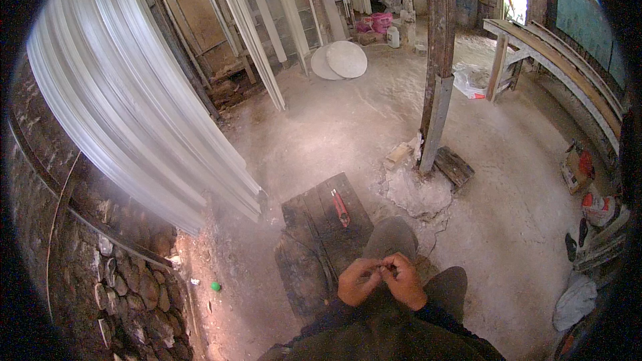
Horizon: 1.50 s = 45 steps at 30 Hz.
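Observation:
Over my lap, my left hand (359, 281) and my right hand (404, 281) come together with fingertips touching. Both are closed in a pinch. Whatever lies between the fingertips, if anything, is too small to make out. My knees show just beyond and to the right of the hands. Ahead and left of them, a red utility knife (340, 208) lies on a dark, worn wooden board (301, 208), apart from both hands.
Long white corrugated panels (140, 100) lean at the left. A post (438, 73) rises from a broken concrete footing (418, 194) ahead. Stacked stones (144, 287), a green ball (215, 286), two white discs (348, 59), a wooden bench (562, 57) and bags (575, 302) stand around.

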Motion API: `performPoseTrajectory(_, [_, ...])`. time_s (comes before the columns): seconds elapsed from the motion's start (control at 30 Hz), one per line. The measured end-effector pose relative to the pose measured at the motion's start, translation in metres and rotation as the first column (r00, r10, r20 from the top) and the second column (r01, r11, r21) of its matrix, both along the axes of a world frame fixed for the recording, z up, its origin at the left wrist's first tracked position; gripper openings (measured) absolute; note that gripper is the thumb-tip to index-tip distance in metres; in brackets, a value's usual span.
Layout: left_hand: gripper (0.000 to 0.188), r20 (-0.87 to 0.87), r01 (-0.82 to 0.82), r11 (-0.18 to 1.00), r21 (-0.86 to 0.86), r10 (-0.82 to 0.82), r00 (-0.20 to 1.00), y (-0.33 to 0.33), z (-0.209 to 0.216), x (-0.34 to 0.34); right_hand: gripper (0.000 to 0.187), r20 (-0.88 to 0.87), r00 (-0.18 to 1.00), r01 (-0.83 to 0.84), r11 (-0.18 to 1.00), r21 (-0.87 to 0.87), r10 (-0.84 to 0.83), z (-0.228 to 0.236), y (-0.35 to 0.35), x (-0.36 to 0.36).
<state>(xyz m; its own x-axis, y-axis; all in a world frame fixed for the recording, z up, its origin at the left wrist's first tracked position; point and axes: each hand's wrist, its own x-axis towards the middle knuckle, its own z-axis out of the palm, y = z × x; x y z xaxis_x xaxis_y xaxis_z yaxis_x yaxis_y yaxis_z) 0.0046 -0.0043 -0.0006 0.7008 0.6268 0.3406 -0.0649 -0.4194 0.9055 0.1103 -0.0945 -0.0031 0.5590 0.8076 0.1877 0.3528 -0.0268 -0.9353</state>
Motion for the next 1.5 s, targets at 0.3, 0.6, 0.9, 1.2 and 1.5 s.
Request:
performPoseTrajectory(0.3, [0.015,-0.200,-0.053,0.950,-0.309,-0.010,0.980,0.002,0.000,0.000,0.005,-0.578,0.802,-0.122,0.989,0.084,0.148,-0.025,-0.003,0.005])
performPoseTrajectory(0.6, [0.012,-0.143,0.034,0.848,-0.529,-0.128,0.981,0.006,0.015,-0.002,0.015,-0.916,0.215,-0.102,0.940,0.325,0.340,-0.028,-0.005,0.008])
performPoseTrajectory(0.9, [0.013,-0.044,0.071,0.947,-0.313,-0.089,0.995,0.009,-0.007,0.000,0.014,-0.901,0.208,-0.083,0.925,0.371,0.380,-0.036,-0.005,0.009])
performPoseTrajectory(1.2, [0.014,-0.130,-0.140,0.930,-0.339,0.101,0.986,0.001,-0.010,0.001,0.018,-0.841,0.494,-0.069,0.975,0.213,0.219,-0.019,-0.003,0.003])
performPoseTrajectory(1.5, [0.010,-0.207,-0.249,0.874,-0.418,0.175,0.963,-0.005,-0.006,0.003,0.016,-0.722,0.673,-0.054,0.984,0.169,0.161,-0.021,-0.001,-0.001])
